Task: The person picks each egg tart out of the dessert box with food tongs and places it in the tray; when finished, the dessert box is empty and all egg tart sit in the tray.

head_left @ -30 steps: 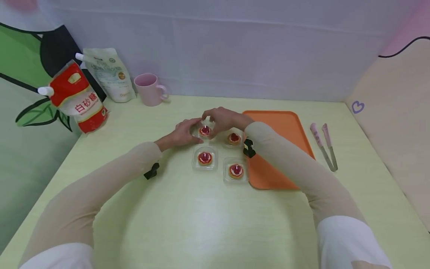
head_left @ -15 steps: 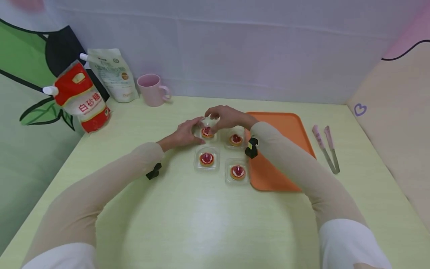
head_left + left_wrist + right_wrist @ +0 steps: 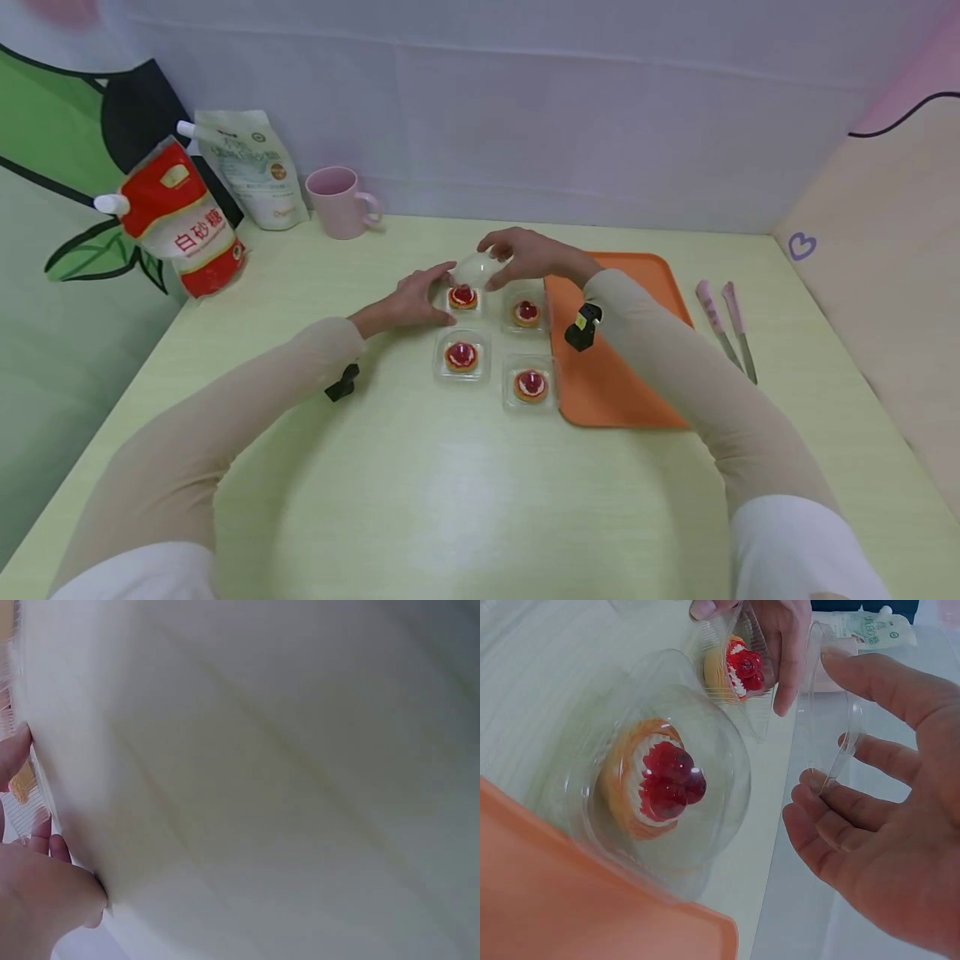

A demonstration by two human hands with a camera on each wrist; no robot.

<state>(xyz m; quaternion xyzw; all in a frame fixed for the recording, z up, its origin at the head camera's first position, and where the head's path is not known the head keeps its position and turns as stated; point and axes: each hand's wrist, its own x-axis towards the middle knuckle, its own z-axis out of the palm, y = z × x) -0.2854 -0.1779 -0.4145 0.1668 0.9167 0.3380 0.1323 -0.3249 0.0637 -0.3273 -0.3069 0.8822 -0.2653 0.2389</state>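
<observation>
My right hand (image 3: 528,252) holds a clear domed plastic lid (image 3: 476,268) between thumb and fingertips, raised above the back-left box. In the right wrist view the lid (image 3: 810,712) is seen edge-on. My left hand (image 3: 411,298) grips the side of that open clear box (image 3: 763,712), thumb at one side and fingers at the other. Inside the box sits a small tart (image 3: 462,297) with red fruit and white cream. In the left wrist view only part of the left hand (image 3: 37,885) and the box's ribbed edge show.
Three more boxed tarts stand close by: front left (image 3: 461,357), front right (image 3: 531,386) and back right (image 3: 527,313). An orange tray (image 3: 600,392) lies right of them, with tongs (image 3: 733,333) beyond. A mug (image 3: 335,202), sugar bag (image 3: 183,221) and white pouch (image 3: 258,171) stand back left.
My right hand has moved right, drawing the lid up and away from the back-left tart, which is now uncovered. The left hand has stayed at the box.
</observation>
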